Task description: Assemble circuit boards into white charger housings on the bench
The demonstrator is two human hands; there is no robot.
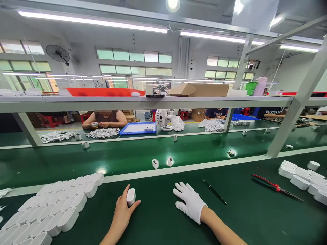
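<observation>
Left hand (122, 212) pinches a white shell (130, 196) upright on the green bench (158, 217) — just right of the stacked white shells (51, 211). Right hand (190, 202), in a white glove, lies flat and open, holding nothing — tweezers (214, 191) just right of it, red pliers (277, 187) further out.

One head-worn view looks forward and slightly down from the near edge of the green bench (163, 217), close over it, facing across the belt (133, 154) toward far windows (134, 61).
</observation>
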